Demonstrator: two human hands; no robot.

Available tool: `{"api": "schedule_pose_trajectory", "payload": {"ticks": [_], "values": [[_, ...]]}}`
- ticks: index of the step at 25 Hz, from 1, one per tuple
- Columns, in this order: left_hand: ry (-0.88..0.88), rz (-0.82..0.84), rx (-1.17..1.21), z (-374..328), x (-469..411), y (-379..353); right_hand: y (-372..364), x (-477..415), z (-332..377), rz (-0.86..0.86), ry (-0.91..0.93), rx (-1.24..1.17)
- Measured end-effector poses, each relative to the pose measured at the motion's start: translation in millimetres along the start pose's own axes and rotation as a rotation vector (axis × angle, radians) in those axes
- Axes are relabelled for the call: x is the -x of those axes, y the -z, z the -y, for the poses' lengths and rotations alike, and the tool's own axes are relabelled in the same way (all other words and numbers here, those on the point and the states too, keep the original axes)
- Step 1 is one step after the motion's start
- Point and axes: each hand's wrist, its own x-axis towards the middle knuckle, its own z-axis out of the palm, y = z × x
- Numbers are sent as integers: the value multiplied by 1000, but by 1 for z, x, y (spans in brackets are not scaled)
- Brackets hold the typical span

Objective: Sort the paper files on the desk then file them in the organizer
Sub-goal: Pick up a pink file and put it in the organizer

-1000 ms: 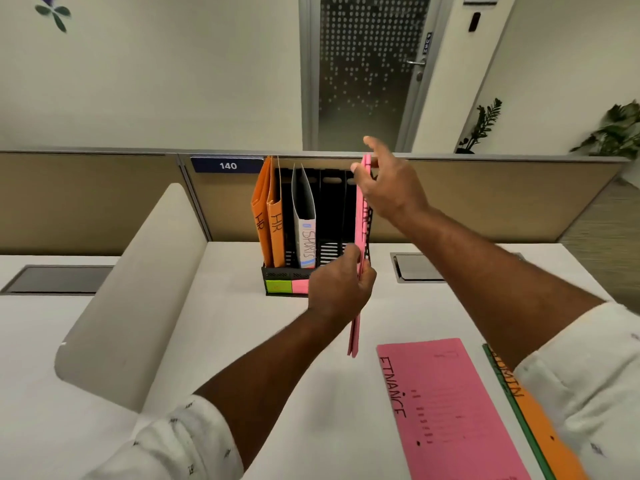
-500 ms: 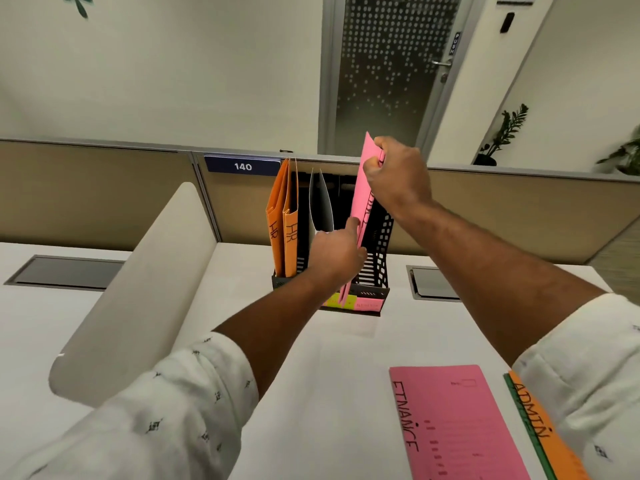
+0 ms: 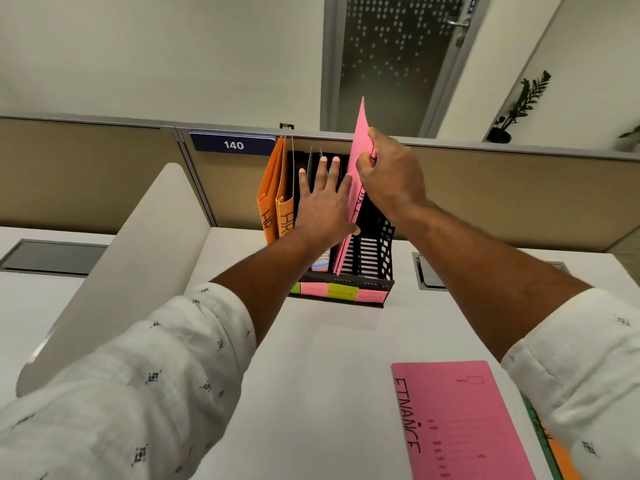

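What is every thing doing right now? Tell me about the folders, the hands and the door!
Pink file: tilted, lower end inside the organizer, top pinched by the right hand.
Right hand: shut on the pink file.
Left hand: open, fingers spread, flat against the pink file.
Organizer: upright, partly filled.
Orange HR files: standing in the organizer.
FINANCE file: lying flat on the desk.
Door: closed.

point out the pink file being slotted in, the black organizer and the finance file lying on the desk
pink file [image 3: 356, 161], head view, upper flat face beside the hand
black organizer [image 3: 375, 252], head view, slotted right side wall
finance file [image 3: 460, 420], head view, middle of the cover
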Motion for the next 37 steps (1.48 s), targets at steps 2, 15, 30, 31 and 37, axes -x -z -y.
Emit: {"api": "schedule_pose_trajectory", "payload": {"ticks": [2,15,30,31,37], "values": [[20,-24,-7,0,0,-9,-8,6,-2,49,31,-3],[109,-55,-26,9,8,-15,-4,22,-2,294,140,86],[-53,-30,-71,-8,0,10,-1,27,-18,461,36,102],[-39,-28,-63,-7,0,10,-5,31,-24,525,27,86],[-16,-8,-55,4,14,-5,-21,64,-55,552,44,-16]]}}
